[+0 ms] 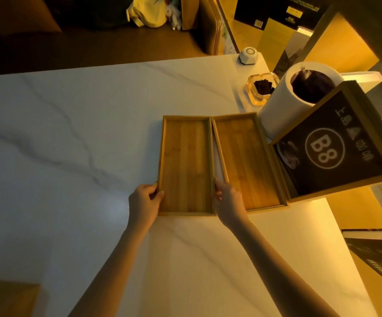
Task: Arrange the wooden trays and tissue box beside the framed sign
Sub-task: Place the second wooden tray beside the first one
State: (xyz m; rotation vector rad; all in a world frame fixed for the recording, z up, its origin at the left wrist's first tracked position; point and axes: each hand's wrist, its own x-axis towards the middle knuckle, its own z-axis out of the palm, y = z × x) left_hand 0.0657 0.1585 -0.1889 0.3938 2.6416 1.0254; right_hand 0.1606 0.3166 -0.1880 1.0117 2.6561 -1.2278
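Observation:
Two shallow wooden trays lie side by side on the white marble table point(71, 133). My left hand point(143, 203) grips the near left edge of the left tray point(186, 165). My right hand point(227, 201) grips that tray's near right edge, in the gap beside the right tray point(247, 161). The right tray rests against the framed sign point(331, 145), a black board marked B8 in a wooden frame, standing tilted at the right. A wooden box point(5, 298), possibly the tissue box, shows at the bottom left corner.
Behind the sign stands a white cylindrical bin point(279, 104) with a dark liner. A glass ashtray point(262, 88) and a small white device point(249, 55) sit at the far right. A dark booklet point(379, 255) lies off the table's right edge.

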